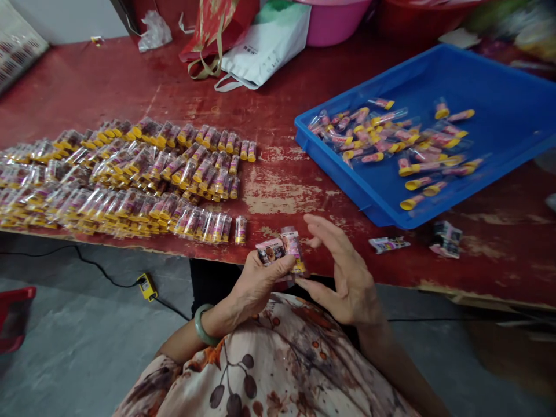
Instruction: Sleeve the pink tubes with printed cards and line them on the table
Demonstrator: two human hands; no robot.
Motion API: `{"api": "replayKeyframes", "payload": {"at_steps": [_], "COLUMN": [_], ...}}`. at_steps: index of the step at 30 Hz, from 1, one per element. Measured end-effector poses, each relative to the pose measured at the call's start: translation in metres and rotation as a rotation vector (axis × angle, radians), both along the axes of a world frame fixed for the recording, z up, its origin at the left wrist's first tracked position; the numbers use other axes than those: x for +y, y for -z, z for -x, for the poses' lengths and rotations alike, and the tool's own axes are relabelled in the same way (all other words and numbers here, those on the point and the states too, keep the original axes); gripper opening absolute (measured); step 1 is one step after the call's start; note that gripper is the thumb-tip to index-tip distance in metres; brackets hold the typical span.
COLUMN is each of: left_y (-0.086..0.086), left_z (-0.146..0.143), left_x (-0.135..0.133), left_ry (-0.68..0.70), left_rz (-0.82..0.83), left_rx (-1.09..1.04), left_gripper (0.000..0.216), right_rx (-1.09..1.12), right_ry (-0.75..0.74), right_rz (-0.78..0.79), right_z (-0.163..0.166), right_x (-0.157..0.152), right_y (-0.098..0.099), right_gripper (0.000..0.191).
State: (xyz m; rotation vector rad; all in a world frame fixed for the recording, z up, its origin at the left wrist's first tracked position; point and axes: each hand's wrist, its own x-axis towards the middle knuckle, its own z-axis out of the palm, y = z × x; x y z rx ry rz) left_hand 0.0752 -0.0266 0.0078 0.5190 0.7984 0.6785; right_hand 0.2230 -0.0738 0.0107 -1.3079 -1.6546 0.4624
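Observation:
My left hand (256, 284), with a green bangle at the wrist, is closed on a small clear tube (292, 246) with a pink print and a yellow end. The same fingers pin a small printed packet (271, 250), dark and pink, beside the tube. Just right of them, my right hand (343, 275) has its thumb and fingers spread, with nothing between them. Its thumb tip comes close to the tube's lower end; whether they touch, I cannot tell. A lone tube (240, 230) stands on the red table (273, 185), left of my hands.
Stacked rows of yellow-ended tubes (130, 202) cover the table's left side. A blue tray (347, 188) with loose tubes lies at right. Near the front edge are a small packet (389, 244) and a dark packet (446, 239). Bags (264, 49) and a pink basin (334, 23) stand behind.

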Motion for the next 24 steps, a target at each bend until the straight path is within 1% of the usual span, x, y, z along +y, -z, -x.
{"api": "replayKeyframes", "payload": {"at_steps": [4, 9, 16, 20, 24], "left_y": [-0.003, -0.005, -0.002, -0.003, 0.000], "left_z": [0.001, 0.000, 0.000, 0.000, 0.000], "left_x": [-0.002, -0.002, -0.001, -0.001, -0.002], "left_ry": [0.019, 0.026, 0.029, 0.030, 0.022], "left_rz": [0.047, 0.085, 0.080, 0.071, 0.073], "left_rx": [-0.021, -0.042, -0.033, -0.038, -0.029], "left_gripper": [0.023, 0.025, 0.026, 0.025, 0.027], "right_rx": [-0.091, -0.087, 0.006, 0.060, 0.061], "right_ry": [-0.026, 0.002, 0.020, 0.027, 0.037], "right_rz": [0.010, -0.019, -0.026, -0.022, -0.016], "right_z": [-0.005, -0.001, -0.001, 0.000, 0.001], "right_x": [0.003, 0.001, 0.001, 0.002, 0.000], "right_y": [-0.002, 0.005, 0.009, 0.010, 0.011], "right_gripper": [0.068, 0.069, 0.075, 0.074, 0.072]}}
